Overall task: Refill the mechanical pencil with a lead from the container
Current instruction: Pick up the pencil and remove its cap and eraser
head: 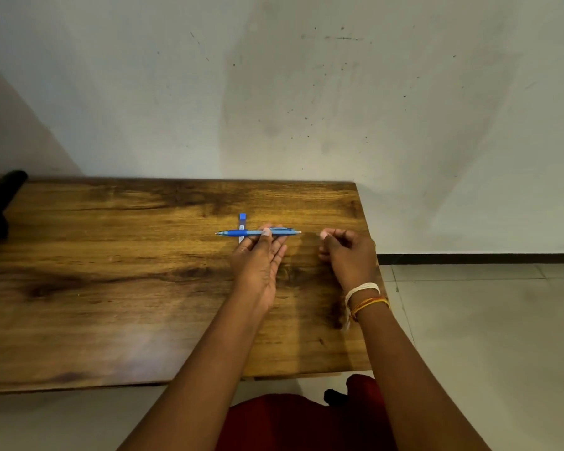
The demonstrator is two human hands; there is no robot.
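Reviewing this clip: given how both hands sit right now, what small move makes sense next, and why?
Probably bring the right hand leftward to the rear end of the mechanical pencil. The left hand holds the pencil level, rear end toward the right hand, whose fingers are pinched together just beside it. Whether they hold a lead is too small to tell.

A plain room, maybe in a home or a small office: a wooden counter (111, 288) stands against a bare, stained wall (306, 92), with a pale tiled floor (485, 320) on the right.
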